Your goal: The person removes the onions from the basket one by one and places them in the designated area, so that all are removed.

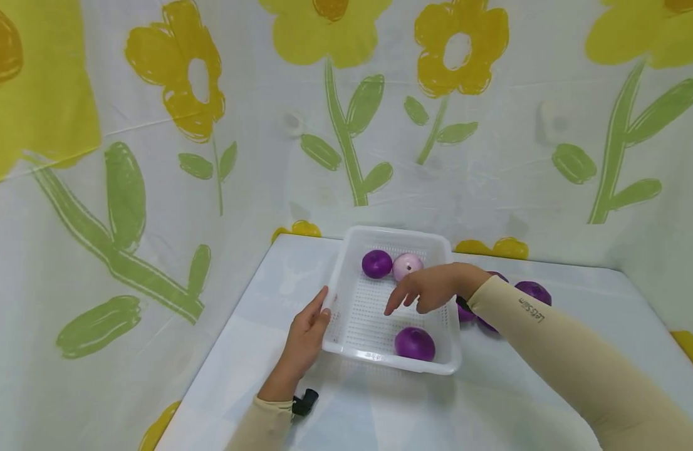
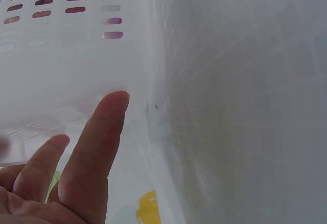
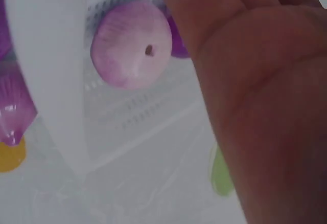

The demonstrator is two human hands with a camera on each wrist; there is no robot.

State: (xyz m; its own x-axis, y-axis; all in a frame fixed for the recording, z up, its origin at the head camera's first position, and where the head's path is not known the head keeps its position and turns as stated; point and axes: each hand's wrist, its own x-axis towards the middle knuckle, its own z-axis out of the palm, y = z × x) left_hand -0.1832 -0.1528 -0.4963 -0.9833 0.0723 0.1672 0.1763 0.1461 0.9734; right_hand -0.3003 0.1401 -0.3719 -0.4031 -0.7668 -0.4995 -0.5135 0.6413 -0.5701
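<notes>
My left hand (image 1: 302, 343) is at the left side of a white plastic basket (image 1: 375, 357), its thumb at the rim. In the left wrist view its fingers (image 2: 94, 155) stretch out straight against the basket's outer wall. Over the inside of the basket hovers my right hand (image 1: 437, 289), fingers pointing loosely down and holding nothing. A dark purple onion (image 1: 377, 264) and a pale pink onion (image 1: 405, 264) lie side by side toward the back of the basket. Another purple onion (image 1: 415, 344) rests at its front right.
Several purple onions (image 1: 534, 291) lie on the white table (image 1: 589, 300) to the right of the basket, partly hidden behind the right forearm. A flower-printed cloth (image 1: 256, 163) hangs behind and beside the table.
</notes>
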